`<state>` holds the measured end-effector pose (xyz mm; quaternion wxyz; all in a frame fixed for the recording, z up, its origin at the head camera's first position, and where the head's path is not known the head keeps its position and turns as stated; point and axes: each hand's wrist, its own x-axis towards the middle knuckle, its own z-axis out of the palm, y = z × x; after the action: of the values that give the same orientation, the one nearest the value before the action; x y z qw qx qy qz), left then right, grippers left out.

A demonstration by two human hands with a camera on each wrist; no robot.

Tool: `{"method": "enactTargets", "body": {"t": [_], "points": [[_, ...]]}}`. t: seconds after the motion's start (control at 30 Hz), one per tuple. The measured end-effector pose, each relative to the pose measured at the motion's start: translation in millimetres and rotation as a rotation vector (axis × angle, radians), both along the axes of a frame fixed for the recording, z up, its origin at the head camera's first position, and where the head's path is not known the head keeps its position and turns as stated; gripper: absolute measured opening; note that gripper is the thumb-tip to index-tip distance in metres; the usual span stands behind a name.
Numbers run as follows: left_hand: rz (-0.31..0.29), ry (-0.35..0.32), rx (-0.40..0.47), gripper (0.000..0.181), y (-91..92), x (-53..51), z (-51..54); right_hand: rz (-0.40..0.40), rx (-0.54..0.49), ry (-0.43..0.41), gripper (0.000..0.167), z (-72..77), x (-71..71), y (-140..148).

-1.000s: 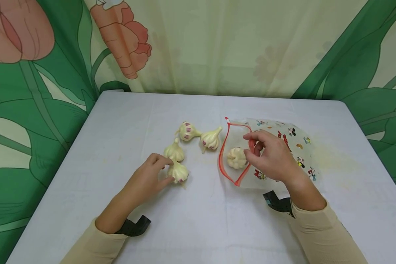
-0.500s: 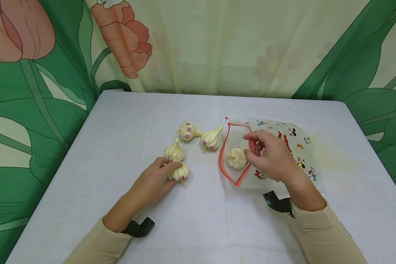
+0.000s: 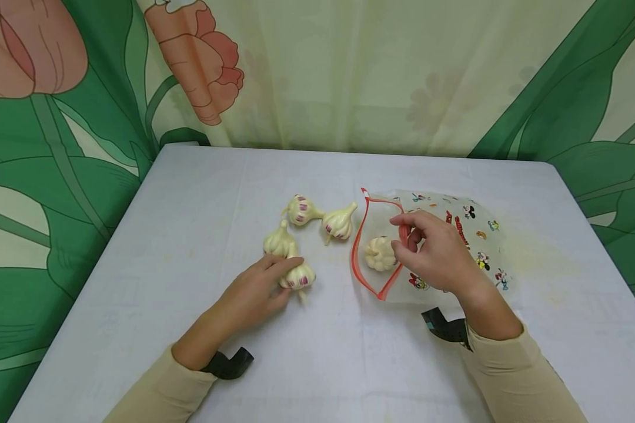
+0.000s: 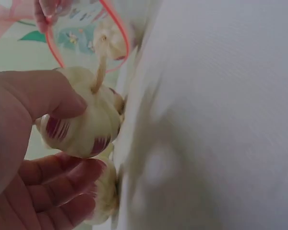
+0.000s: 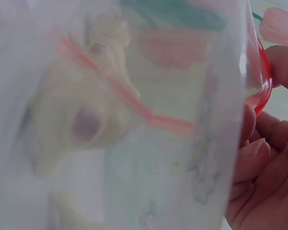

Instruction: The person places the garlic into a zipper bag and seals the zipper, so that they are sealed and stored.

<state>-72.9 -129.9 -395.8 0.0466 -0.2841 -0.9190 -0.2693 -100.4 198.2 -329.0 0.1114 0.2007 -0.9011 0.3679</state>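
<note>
Pinching garlic bulb (image 3: 301, 277), left hand (image 3: 254, 294) partly hides it; right hand (image 3: 435, 252) grips partly covered bag rim (image 3: 354, 256).

"How was the light?"

"Soft and even in the head view. The curtain (image 3: 370, 76) looked pale and bright, and the table (image 3: 317, 364) carried only faint, soft-edged shadows."

"And the wrist views?"

"Duller. On the right, the cloudy bag (image 5: 177, 163) left the garlic (image 5: 72, 110) hazy and smeared, with slight glare along its edge. On the left, a wide, blurry grey shadow darkened the table."
</note>
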Motion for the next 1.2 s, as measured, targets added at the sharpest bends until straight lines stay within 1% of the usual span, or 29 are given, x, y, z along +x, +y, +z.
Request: {"method": "enactTargets", "body": {"t": [0.07,0.2,0.3,0.43,0.53,0.63,0.73,0.83,1.1,1.2], "points": [[-0.006,-0.044,0.010,0.051,2.2,-1.2,3.2,0.000,-0.001,0.006,0.025,-0.1,0.1,0.3],[-0.027,-0.097,0.038,0.051,8.8,-6.2,9.9,-0.001,0.003,0.011,0.025,0.8,0.2,0.6],[-0.053,-0.106,0.049,0.050,16.4,-13.1,14.6,-0.001,0.005,0.009,0.025,1.8,0.1,0.6],[-0.112,-0.096,0.070,0.049,29.2,-24.4,18.8,0.000,0.005,0.007,0.025,2.6,0.5,0.3],[-0.146,-0.114,0.092,0.049,39.7,-32.1,21.6,0.000,0.006,0.003,0.024,2.7,1.0,-0.1],[-0.173,-0.150,0.103,0.049,50.3,-38.6,24.4,-0.001,0.008,0.002,0.025,2.7,1.4,-0.6],[-0.202,-0.180,0.096,0.048,60.7,-43.8,27.4,-0.001,0.008,0.011,0.025,2.3,1.5,-0.8],[-0.215,-0.206,0.078,0.046,70.1,-47.9,29.8,0.001,0.005,0.021,0.025,1.6,1.4,-0.7],[-0.201,-0.257,-0.013,0.046,85.3,-54.4,33.9,0.016,-0.006,0.032,0.025,0.8,0.4,-1.3],[-0.202,-0.263,-0.048,0.046,89.2,-55.8,35.4,0.020,-0.012,0.034,0.026,1.2,-0.1,-1.6]]}}
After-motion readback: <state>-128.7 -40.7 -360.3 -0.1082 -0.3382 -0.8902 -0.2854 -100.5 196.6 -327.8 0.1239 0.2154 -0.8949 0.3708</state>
